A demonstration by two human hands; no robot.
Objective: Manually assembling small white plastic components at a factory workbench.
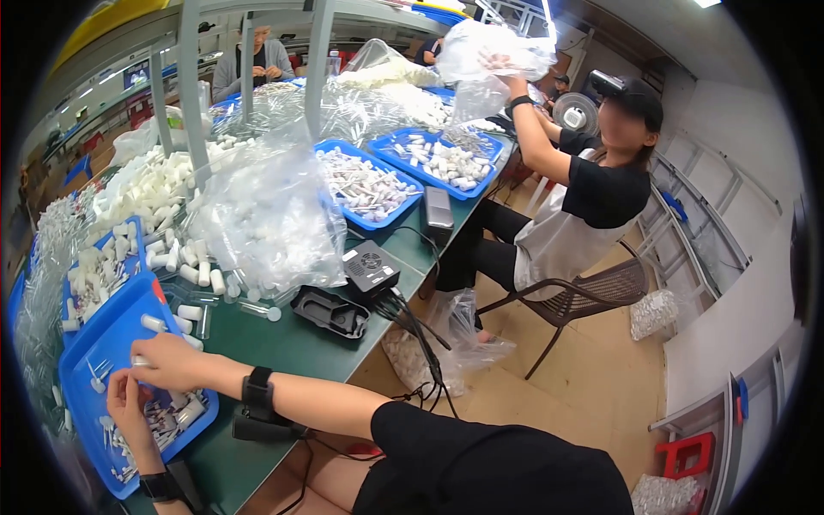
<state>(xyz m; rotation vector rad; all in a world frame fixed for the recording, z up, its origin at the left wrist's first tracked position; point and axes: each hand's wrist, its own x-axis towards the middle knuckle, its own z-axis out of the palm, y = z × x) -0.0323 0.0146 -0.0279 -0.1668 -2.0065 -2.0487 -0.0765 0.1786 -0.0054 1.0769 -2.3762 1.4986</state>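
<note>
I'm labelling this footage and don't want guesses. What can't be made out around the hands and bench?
Head view:
Right hand: exact shape of the white piece at its fingertips, partly hidden by them.
Left hand: whether it grips anything; its fingers cover the spot.
Left forearm: cut off by the lower edge.
Clear bag on the bench: its contents, blurred by cloudy plastic.

The blue rectangular plastic tray looks smooth and glossy, the clear plastic bag crinkled, shiny, the green surface smooth.
</note>
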